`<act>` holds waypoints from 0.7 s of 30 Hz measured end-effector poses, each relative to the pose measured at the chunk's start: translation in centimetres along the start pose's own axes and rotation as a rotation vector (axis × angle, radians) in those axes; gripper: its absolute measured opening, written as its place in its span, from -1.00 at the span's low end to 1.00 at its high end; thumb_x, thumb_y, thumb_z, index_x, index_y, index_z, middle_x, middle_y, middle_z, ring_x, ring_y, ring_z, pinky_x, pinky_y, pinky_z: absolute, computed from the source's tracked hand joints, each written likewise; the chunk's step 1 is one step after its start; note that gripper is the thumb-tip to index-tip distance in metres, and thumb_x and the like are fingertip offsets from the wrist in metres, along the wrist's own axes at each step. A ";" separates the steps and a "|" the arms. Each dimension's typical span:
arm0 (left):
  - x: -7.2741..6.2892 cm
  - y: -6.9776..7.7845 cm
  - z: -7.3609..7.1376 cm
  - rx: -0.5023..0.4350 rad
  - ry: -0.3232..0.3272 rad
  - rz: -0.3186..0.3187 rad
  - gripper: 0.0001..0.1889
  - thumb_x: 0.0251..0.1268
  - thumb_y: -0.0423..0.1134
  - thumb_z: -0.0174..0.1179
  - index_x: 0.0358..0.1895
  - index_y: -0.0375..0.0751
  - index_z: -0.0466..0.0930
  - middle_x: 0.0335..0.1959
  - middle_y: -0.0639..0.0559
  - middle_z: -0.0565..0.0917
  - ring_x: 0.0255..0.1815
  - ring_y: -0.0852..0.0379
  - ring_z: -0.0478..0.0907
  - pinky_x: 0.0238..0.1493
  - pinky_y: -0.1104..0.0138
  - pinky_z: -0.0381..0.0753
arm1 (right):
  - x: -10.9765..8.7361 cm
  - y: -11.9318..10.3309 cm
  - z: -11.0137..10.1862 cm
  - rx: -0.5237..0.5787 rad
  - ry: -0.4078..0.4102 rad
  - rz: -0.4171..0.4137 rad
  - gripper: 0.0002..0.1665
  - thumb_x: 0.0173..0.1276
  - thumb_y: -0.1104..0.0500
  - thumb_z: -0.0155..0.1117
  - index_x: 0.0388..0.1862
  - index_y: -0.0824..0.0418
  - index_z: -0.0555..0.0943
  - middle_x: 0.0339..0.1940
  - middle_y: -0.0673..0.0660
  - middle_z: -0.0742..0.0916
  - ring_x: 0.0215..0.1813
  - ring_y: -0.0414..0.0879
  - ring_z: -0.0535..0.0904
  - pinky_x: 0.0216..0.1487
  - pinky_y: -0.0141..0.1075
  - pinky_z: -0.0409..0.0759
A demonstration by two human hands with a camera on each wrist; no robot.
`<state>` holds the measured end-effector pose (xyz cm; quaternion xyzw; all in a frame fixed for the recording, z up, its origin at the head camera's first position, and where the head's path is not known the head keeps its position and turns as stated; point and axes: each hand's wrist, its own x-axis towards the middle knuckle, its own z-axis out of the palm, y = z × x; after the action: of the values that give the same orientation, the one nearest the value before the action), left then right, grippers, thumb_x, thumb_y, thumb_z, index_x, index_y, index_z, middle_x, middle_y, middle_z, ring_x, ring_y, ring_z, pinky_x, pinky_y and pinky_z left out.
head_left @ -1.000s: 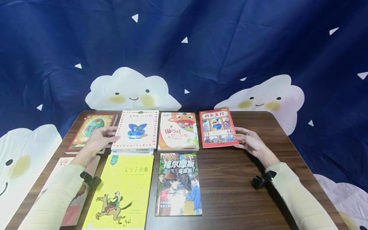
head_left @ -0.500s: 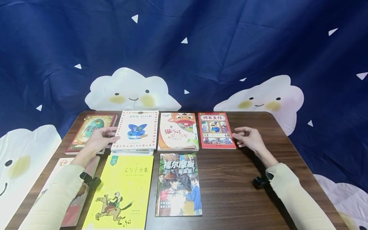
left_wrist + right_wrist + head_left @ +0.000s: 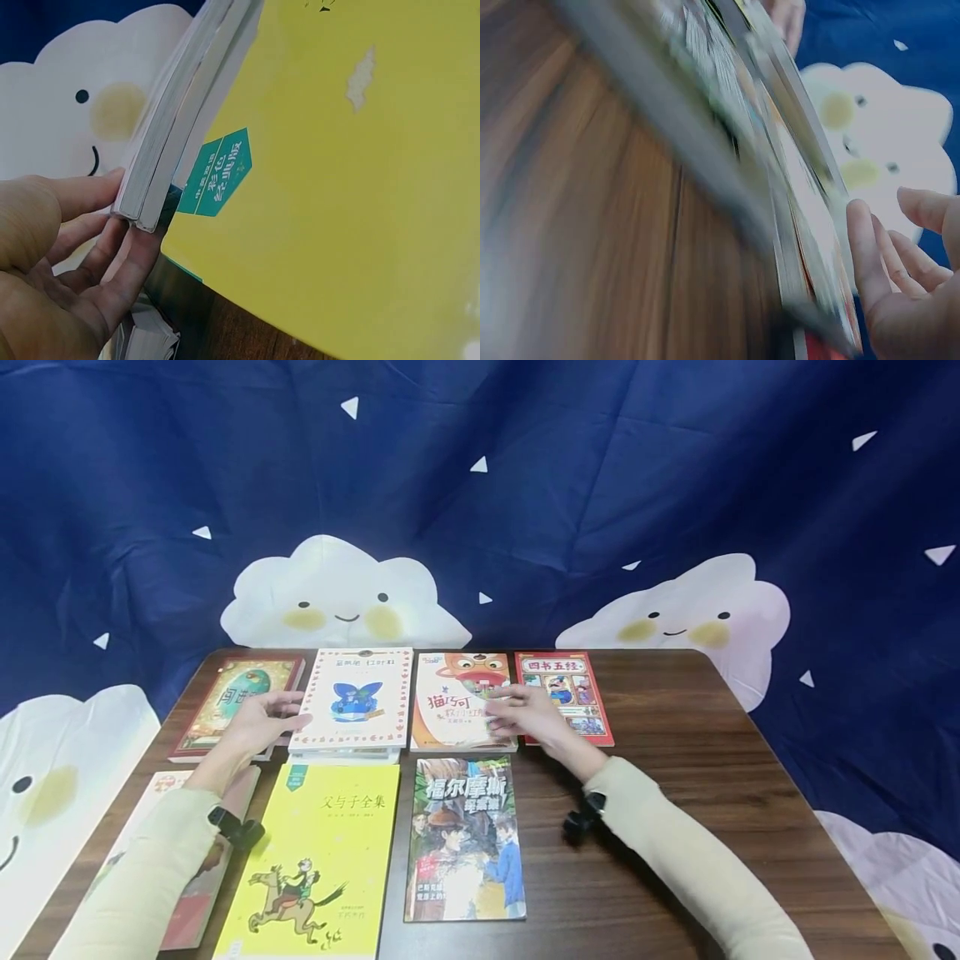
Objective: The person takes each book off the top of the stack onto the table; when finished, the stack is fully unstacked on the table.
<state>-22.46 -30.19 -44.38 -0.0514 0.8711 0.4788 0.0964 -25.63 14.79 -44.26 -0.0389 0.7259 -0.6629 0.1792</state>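
In the head view my left hand (image 3: 258, 727) grips the left edge of a white book (image 3: 358, 700) with a blue butterfly cover. Another book (image 3: 345, 757) lies beneath it, its lower edge showing. The left wrist view shows the fingers around the corner of two stacked books (image 3: 161, 142). My right hand (image 3: 532, 718) hovers over the right part of an orange-and-white cat book (image 3: 442, 706), its fingers extended and holding nothing. Behind that hand lies a red comic-style book (image 3: 591, 672), partly covered by it.
Nearer on the wooden table (image 3: 637, 877) lie a yellow book (image 3: 330, 843), a detective book (image 3: 465, 852) and a pinkish book (image 3: 191, 902). A green-and-red book (image 3: 240, 685) is at the far left, partly behind the left hand. A blue cloud-print curtain (image 3: 525, 510) hangs behind.
My right hand straightened and let go of the red book, which now lies squarer beside the cat book. It then moved left over the cat book. The left hand stayed put.
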 end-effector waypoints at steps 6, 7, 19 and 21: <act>0.0 0.0 0.0 -0.018 0.006 -0.007 -0.28 0.46 -0.08 0.39 0.56 -0.28 0.36 0.34 -0.31 0.53 -0.18 0.39 0.65 -0.10 0.39 0.83 | 2.6 -0.3 6.2 0.071 -0.046 0.081 -0.48 0.46 0.25 0.42 0.36 0.33 0.61 -0.03 0.31 0.85 -0.31 -0.14 0.81 -0.18 -0.29 0.86; -0.1 -0.1 0.1 -0.019 0.009 -0.010 -0.28 0.46 -0.08 0.39 0.56 -0.27 0.37 0.31 -0.28 0.55 -0.18 0.39 0.65 -0.10 0.39 0.83 | 3.0 -0.2 7.1 0.083 -0.055 0.092 -0.48 0.47 0.25 0.42 0.36 0.33 0.60 -0.03 0.30 0.85 -0.31 -0.14 0.82 -0.17 -0.30 0.86; 0.1 -0.4 0.0 -0.026 0.009 -0.005 -0.25 0.42 -0.05 0.42 0.57 -0.23 0.38 0.12 -0.03 0.58 -0.17 0.40 0.65 -0.09 0.41 0.82 | 5.6 -1.0 12.7 0.123 -0.012 0.121 -0.39 0.46 0.27 0.42 0.42 0.39 0.52 0.19 0.38 0.76 -0.24 -0.11 0.76 0.00 -0.23 0.86; 0.1 -0.3 0.0 -0.027 0.009 -0.006 -0.25 0.41 -0.04 0.43 0.57 -0.21 0.38 0.12 -0.03 0.57 -0.16 0.40 0.64 -0.08 0.40 0.82 | 6.0 -1.1 12.9 0.112 -0.011 0.128 -0.34 0.44 0.28 0.44 0.46 0.41 0.48 0.22 0.39 0.72 -0.13 -0.01 0.78 0.03 -0.22 0.86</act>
<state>-22.51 -30.39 -44.65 -0.0576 0.8648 0.4900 0.0935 -27.41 0.62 -45.16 0.0137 0.6877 -0.6895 0.2271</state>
